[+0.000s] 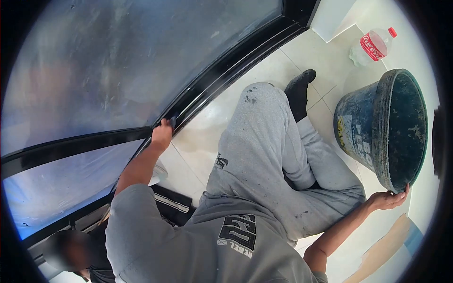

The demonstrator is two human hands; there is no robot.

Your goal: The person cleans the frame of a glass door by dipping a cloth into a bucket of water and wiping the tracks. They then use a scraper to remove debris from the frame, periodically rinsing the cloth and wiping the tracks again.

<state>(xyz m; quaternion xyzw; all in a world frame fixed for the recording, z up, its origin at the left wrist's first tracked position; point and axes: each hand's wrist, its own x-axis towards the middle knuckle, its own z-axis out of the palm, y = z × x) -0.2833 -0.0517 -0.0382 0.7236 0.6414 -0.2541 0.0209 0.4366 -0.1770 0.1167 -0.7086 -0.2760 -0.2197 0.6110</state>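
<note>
My left hand (162, 135) is closed at the black frame (207, 87) of a glass panel (118, 66). A small dark, bluish-grey piece (173, 122) shows at its fingertips; I cannot make out whether it is a cloth or something else. On the other side, my right hand (388, 200) grips the rim of a large dark bucket (361, 125). The bucket is tilted, its mouth facing right, with worn lettering and pale stains on its side. Its inside looks stained, and part of the right fingers is hidden by the rim.
A clear bottle (373, 46) with a red label and cap stands on the tiled floor (188, 155) near the wall. My crossed legs (278, 146) lie between frame and bucket. A person (71, 252) is at the lower left. A tan piece (384, 250) lies lower right.
</note>
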